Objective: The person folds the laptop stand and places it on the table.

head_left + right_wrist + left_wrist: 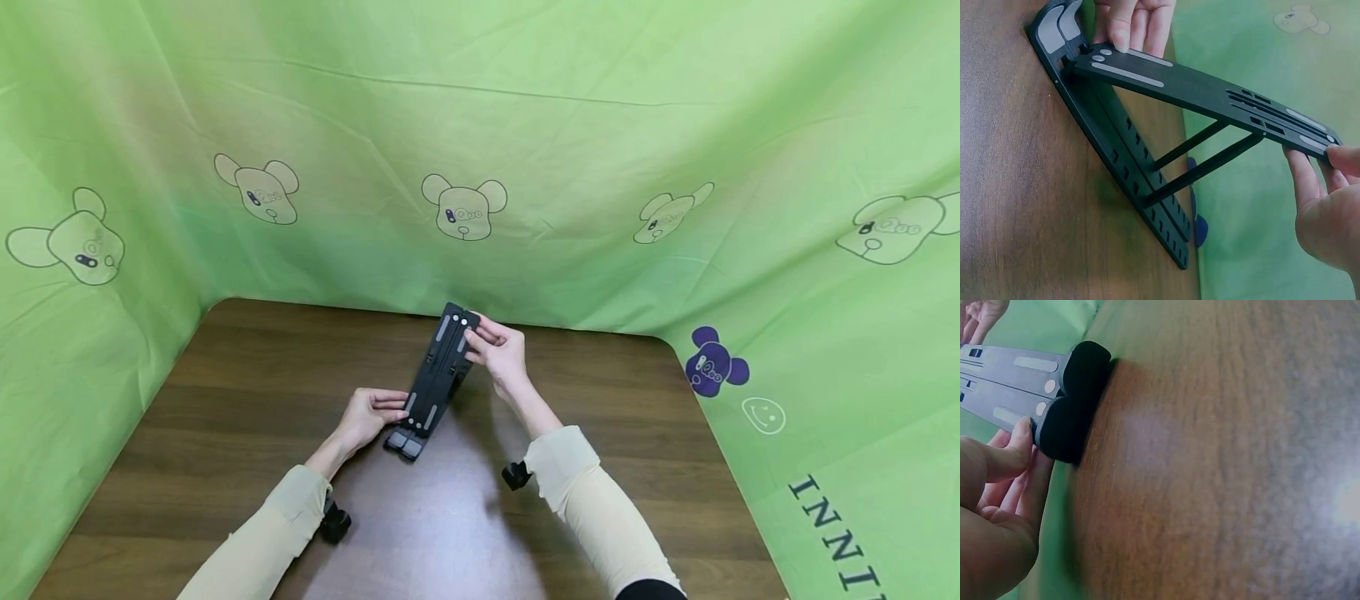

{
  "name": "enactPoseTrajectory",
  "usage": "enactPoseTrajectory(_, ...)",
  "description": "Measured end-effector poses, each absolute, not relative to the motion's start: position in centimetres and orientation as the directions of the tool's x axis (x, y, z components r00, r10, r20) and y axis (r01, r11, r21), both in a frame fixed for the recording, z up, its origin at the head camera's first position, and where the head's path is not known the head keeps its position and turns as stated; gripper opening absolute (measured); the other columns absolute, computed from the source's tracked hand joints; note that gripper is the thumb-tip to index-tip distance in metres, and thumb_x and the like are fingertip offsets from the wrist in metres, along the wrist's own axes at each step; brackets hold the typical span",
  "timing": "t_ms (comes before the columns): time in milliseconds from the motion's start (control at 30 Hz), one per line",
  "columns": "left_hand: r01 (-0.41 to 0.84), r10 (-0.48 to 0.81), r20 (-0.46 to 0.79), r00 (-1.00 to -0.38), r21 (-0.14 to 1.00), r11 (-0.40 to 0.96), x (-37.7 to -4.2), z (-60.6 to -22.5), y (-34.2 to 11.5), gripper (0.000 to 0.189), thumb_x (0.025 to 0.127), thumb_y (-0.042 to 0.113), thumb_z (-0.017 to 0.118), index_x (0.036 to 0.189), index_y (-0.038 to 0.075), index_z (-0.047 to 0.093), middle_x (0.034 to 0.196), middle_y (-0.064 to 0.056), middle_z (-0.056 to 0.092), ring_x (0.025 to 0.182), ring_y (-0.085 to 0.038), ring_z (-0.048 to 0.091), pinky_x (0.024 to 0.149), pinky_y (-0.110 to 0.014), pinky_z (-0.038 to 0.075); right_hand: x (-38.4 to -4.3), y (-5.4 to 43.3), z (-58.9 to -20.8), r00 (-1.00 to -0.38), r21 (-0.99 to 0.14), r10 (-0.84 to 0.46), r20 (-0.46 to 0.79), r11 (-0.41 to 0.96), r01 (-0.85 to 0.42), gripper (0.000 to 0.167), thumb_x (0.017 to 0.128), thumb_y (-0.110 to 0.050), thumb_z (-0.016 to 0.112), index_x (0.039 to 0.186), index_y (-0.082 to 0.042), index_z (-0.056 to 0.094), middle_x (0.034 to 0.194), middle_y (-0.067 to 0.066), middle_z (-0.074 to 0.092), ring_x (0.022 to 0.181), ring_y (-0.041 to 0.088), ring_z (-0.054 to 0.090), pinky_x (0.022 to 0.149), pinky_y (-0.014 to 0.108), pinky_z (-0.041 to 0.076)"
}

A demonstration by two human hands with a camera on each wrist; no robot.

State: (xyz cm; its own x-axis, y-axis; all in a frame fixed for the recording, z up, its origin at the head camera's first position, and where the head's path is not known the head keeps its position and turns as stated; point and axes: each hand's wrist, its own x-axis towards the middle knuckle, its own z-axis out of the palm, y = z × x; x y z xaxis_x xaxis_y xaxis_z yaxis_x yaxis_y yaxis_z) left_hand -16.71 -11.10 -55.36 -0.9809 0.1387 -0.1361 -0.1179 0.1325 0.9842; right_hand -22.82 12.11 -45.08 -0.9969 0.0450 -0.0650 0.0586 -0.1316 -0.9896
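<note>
A black folding laptop stand (437, 379) with grey pads is held at a slant above the wooden table. My left hand (366, 417) pinches its near end by the side edge, thumb on top beside a grey pad in the left wrist view. My right hand (501, 357) grips the far end between thumb and fingers. In the right wrist view, the upper plate (1179, 87) is raised off the slotted base (1107, 137), with two thin struts (1204, 165) spanning between them. Curved lips with grey pads (1052, 31) stick out at the hinged end.
The brown wooden table (247, 400) has a green cloth backdrop (480, 108) printed with bear heads hanging along its back and sides. A black wrist camera (335, 523) sits below the left cuff, and another black device (516, 475) is by the right cuff.
</note>
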Motion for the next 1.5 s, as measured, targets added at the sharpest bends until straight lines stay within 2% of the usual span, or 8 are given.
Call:
enactPoseTrajectory(433, -0.102, 0.116, -0.116, -0.986, 0.988, 0.116, -16.8, -55.1, -10.9, 0.035, 0.097, -0.014, 0.072, 0.131, -0.019, 0.069, 0.126, -0.037, 0.073, 0.115, -0.027, 0.077, 0.083, -0.007, 0.056, -22.4, 11.8, -45.4, -0.991, -0.986, 0.124, -0.046, -0.162, 0.025, 0.047, 0.097, 0.015, 0.07, 0.144, 0.009, 0.064, 0.136, 0.037, 0.065, 0.078, 0.001, 0.077, 0.067, 0.021, 0.066)
enactPoseTrajectory(767, -0.102, 0.085, -0.112, -0.99, 0.989, 0.105, -17.0, -55.0, -10.9, 0.034, 0.098, -0.015, 0.07, 0.131, -0.018, 0.07, 0.127, -0.037, 0.073, 0.114, -0.026, 0.078, 0.083, -0.007, 0.055, -21.8, 11.4, -45.3, -0.981, -0.983, 0.187, -0.047, -0.182, 0.013, 0.045, 0.097, 0.015, 0.069, 0.142, 0.012, 0.064, 0.135, 0.039, 0.065, 0.082, 0.005, 0.079, 0.067, 0.021, 0.066)
enactPoseTrajectory(1233, -0.116, 0.024, -0.119, -0.993, 0.989, 0.092, -17.2, -54.6, -10.7, 0.033, 0.098, -0.014, 0.072, 0.131, -0.014, 0.073, 0.128, -0.034, 0.073, 0.119, -0.03, 0.077, 0.082, -0.005, 0.054, -21.1, 10.6, -45.3, -0.958, -0.976, 0.281, -0.053, -0.217, -0.009, 0.043, 0.099, 0.012, 0.069, 0.142, 0.006, 0.068, 0.134, 0.034, 0.07, 0.08, 0.003, 0.077, 0.066, 0.018, 0.065)
enactPoseTrajectory(1500, -0.134, 0.004, -0.135, -0.991, 0.988, 0.071, -17.5, -54.4, -10.7, 0.033, 0.098, -0.013, 0.072, 0.131, -0.012, 0.074, 0.129, -0.034, 0.073, 0.118, -0.027, 0.077, 0.081, -0.006, 0.055, -20.4, 10.0, -45.7, -0.945, -0.97, 0.327, -0.026, -0.238, -0.055, 0.04, 0.1, 0.011, 0.069, 0.14, 0.006, 0.071, 0.135, 0.033, 0.071, 0.088, 0.003, 0.077, 0.068, 0.018, 0.065)
